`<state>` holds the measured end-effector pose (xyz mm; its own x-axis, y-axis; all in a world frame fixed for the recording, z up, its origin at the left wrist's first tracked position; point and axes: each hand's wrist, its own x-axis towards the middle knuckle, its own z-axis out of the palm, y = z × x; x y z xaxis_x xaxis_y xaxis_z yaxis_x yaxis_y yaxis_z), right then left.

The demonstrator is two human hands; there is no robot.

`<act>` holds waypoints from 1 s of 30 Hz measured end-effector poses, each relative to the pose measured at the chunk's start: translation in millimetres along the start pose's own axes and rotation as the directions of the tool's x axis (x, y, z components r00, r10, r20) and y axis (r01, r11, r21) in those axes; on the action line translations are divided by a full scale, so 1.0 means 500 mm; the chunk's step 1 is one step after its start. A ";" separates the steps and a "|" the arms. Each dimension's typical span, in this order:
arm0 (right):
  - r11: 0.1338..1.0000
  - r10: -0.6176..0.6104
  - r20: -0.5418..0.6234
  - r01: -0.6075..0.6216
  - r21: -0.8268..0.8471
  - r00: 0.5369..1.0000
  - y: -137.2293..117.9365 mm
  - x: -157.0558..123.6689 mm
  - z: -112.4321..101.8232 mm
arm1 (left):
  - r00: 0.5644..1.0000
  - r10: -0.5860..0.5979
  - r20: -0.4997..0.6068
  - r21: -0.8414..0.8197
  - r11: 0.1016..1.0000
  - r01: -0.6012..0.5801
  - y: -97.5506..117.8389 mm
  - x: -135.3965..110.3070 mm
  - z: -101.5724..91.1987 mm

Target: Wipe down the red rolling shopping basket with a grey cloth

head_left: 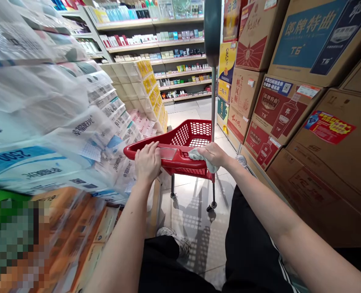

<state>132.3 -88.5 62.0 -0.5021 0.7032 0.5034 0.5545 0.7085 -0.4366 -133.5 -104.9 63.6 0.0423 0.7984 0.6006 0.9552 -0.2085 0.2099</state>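
A red plastic shopping cart (183,171) stands in the aisle right in front of me, its perforated basket showing beyond the handle. My left hand (148,158) is closed over the left part of the red handle (168,153). Toward the handle's right end, my right hand (213,154) grips a pale, crumpled cloth (195,154) that lies against the handle top and hangs down below my fingers. The cart's thin metal legs end in small casters (211,206) on the floor.
Plastic-wrapped tissue packs (97,126) are piled on the left, orange cartons (67,228) below them. Stacked cardboard boxes (308,36) line the right. A metal pole (213,97) rises by the cart. Shelves (156,40) of small goods stand at the back, beyond the tiled floor (189,114).
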 end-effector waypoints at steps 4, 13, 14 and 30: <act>0.990 0.013 -0.066 -0.022 -0.141 0.998 -0.002 -0.020 0.002 | 0.999 -0.029 -0.024 0.070 0.997 0.031 0.008 -0.006 0.002; 0.826 0.115 -0.385 -0.304 -0.475 0.916 -0.152 -0.056 0.104 | 0.996 -0.085 -0.029 0.125 0.988 0.088 0.039 -0.013 0.000; 0.816 0.140 -0.355 -0.311 -0.488 0.924 -0.165 -0.047 0.108 | 0.996 -0.084 -0.031 0.127 0.988 0.087 0.042 -0.015 0.000; 0.838 0.349 0.147 -0.237 -0.492 0.926 -0.075 0.062 0.006 | 0.999 -0.045 0.002 0.200 0.979 0.044 0.081 -0.036 -0.021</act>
<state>94.2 -93.2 91.7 -0.3692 0.9068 0.2036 0.9101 0.3971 -0.1185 -98.5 -133.6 69.7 -0.0003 0.8082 0.5889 0.9954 -0.0563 0.0778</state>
